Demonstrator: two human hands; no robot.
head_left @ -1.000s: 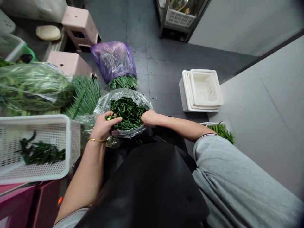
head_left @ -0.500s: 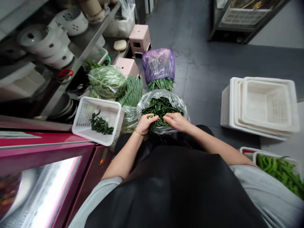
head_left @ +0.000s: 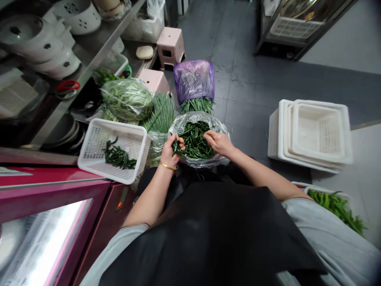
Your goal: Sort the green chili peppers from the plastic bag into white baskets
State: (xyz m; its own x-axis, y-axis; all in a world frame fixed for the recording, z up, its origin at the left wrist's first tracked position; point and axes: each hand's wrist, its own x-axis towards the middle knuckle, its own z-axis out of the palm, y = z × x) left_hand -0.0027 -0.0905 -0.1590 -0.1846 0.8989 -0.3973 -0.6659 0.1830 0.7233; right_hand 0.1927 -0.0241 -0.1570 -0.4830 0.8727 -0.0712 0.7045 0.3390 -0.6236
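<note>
A small bunch of glossy dark green chili peppers is clasped in the curled fingers of the left hand, while the fingertips of the right hand are drawn together over the right side of a clear, crinkled plastic bag, though whether anything is pinched there cannot be made out. The bag is heaped with slender dark green peppers, and others are contained in a white perforated plastic basket at left. Beyond, a purple bag of green stalks is set on grey floor tiles, with nested white plastic baskets stacked at right.
</note>
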